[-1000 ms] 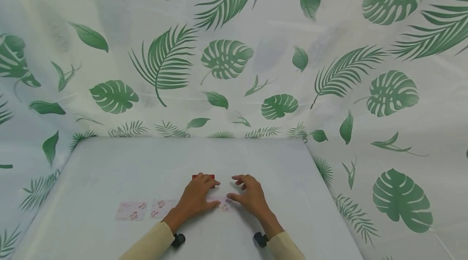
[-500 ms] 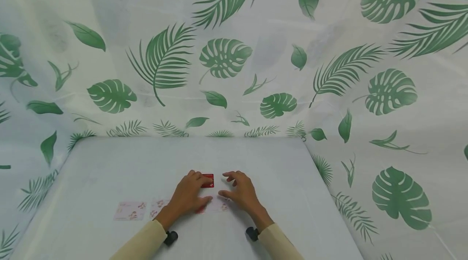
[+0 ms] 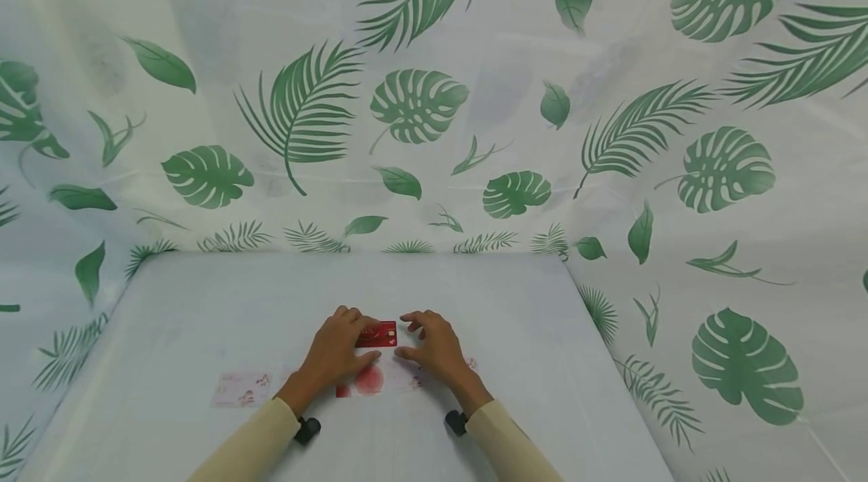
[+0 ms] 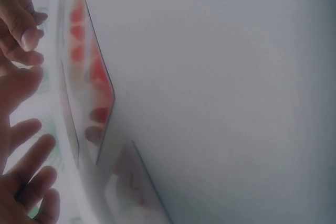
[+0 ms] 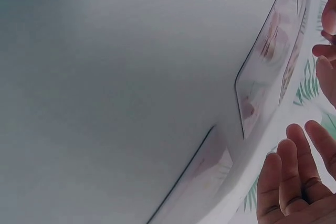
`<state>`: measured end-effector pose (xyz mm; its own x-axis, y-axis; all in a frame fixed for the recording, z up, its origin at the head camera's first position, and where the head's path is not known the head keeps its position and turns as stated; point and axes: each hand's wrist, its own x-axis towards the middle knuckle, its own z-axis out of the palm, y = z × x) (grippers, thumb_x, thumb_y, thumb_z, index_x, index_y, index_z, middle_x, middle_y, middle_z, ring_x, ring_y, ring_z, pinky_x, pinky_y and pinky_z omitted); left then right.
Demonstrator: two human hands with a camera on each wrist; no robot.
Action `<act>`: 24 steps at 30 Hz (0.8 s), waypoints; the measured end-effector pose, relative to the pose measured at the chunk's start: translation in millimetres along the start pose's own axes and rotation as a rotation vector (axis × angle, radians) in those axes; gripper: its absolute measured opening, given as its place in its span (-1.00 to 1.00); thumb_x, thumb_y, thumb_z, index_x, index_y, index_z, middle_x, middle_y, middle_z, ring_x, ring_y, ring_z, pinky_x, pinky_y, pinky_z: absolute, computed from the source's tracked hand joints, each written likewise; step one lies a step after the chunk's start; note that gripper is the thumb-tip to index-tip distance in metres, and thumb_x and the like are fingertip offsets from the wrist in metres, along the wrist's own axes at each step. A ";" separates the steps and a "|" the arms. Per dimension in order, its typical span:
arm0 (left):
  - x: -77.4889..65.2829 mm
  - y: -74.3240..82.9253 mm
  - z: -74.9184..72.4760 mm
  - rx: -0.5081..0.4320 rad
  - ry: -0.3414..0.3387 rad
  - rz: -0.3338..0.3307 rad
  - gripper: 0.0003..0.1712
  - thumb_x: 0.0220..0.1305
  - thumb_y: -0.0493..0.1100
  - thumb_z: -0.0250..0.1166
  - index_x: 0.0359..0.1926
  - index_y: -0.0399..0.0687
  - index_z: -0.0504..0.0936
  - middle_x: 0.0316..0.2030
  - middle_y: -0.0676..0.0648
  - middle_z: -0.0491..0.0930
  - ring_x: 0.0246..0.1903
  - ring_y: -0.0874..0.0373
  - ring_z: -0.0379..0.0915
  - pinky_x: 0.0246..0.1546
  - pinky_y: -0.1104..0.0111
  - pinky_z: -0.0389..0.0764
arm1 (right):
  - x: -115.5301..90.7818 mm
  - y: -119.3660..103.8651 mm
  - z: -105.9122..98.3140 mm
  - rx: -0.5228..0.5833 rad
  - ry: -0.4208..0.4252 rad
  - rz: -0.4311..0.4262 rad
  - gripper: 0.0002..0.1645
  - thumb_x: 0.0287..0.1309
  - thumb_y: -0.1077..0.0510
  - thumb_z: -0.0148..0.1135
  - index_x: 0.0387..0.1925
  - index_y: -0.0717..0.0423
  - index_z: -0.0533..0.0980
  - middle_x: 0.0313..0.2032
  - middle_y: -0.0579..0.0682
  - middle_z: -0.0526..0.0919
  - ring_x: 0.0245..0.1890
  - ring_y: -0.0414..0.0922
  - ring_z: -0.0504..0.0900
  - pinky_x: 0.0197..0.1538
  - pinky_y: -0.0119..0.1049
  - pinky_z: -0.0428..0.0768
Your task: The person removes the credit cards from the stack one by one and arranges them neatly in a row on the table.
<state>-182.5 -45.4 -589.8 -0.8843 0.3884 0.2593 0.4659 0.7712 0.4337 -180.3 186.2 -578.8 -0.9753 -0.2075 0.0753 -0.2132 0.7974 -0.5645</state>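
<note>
A red card [image 3: 377, 334] with a small chip-like square lies flat on the white table, between and beyond my hands. My left hand [image 3: 334, 346] is over its left end, fingers loosely bent; whether they touch it I cannot tell. To the card's right, my right hand [image 3: 437, 350] hovers with thumb and fingers apart, nothing between them. Just nearer than the red card lies a pale card with a red circle [image 3: 369, 380]. The left wrist view shows a card with red shapes [image 4: 100, 77] beside the spread left fingers [image 4: 37, 171].
A pale pink card [image 3: 242, 389] lies to the left in the same row. Another one is mostly covered by the left forearm. A further pale card [image 3: 472, 364] peeks out beyond the right wrist. Leaf-printed curtains [image 3: 420, 105] rise behind the white table [image 3: 353, 282].
Both hands have shifted left and slightly farther away. More of the red card and the red-circle card now shows. The red card stays about where it was.
</note>
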 end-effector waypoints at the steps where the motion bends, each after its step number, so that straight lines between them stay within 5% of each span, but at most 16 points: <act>1: 0.2 -1.0 -0.1 0.002 0.000 -0.007 -0.34 0.06 0.12 0.67 0.18 0.07 0.74 -0.11 0.01 0.68 -0.07 0.14 0.43 -0.01 0.19 0.61 | 1.0 -1.3 0.7 -0.002 -0.004 0.006 -0.30 -0.01 -0.01 0.72 0.20 -0.12 0.65 -0.13 -0.11 0.72 -0.17 -0.20 0.59 -0.12 -0.32 0.58; 24: 8.6 -24.9 -0.8 0.039 -0.046 -0.067 -0.32 0.01 0.05 0.72 0.16 0.02 0.75 -0.08 -0.05 0.67 -0.04 0.07 0.45 0.02 0.17 0.61 | 22.9 -10.6 14.6 -0.052 -0.070 0.044 -0.41 0.03 0.01 0.70 0.13 -0.09 0.70 -0.22 -0.10 0.67 -0.23 -0.21 0.53 -0.13 -0.31 0.56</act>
<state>-201.6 -61.6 -597.7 -0.9145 0.3572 0.1900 0.4045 0.8151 0.4147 -199.5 164.7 -583.2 -0.9779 -0.2090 -0.0070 -0.1746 0.8344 -0.5227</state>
